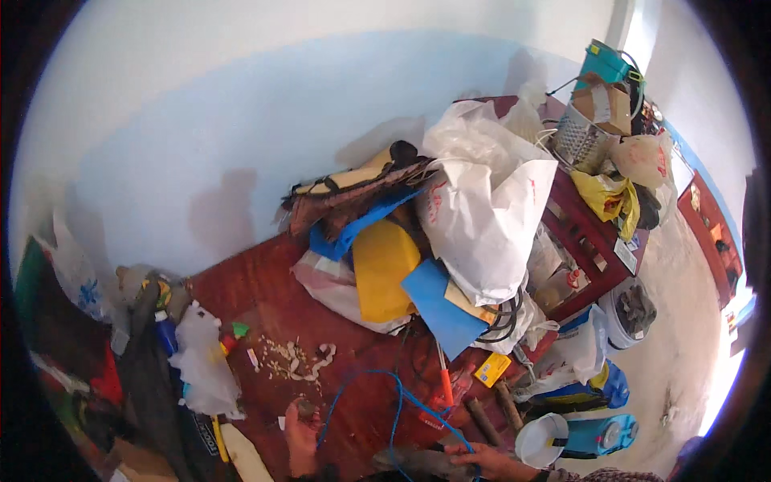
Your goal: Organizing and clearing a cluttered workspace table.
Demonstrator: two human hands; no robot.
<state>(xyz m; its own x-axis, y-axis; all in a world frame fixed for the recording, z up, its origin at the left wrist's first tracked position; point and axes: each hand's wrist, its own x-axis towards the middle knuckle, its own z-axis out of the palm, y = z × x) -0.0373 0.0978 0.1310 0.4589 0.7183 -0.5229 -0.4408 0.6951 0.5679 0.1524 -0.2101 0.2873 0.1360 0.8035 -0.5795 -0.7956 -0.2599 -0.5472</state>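
At the bottom of the head view, my left hand [301, 437] is closed around a small dark roundish object [306, 410], whose kind I cannot tell. My right hand [486, 459], at the lower right, grips a thin blue cord [396, 397] between thumb and fingers. The cord loops across the dark red wooden surface [355, 410] between my hands, and one end runs down close to my left hand. Beyond my left hand lie pale shavings and crumbs [292, 358]. A greyish, blurred thing [415, 461] lies beside my right hand.
White sacks [488, 223], a yellow container [385, 271] and a blue sheet [443, 307] are piled behind. An orange-handled tool [446, 388], a yellow box [493, 369] and wooden sticks [485, 422] lie right. A white bucket [542, 440] stands lower right; plastic bags [208, 367] crowd the left.
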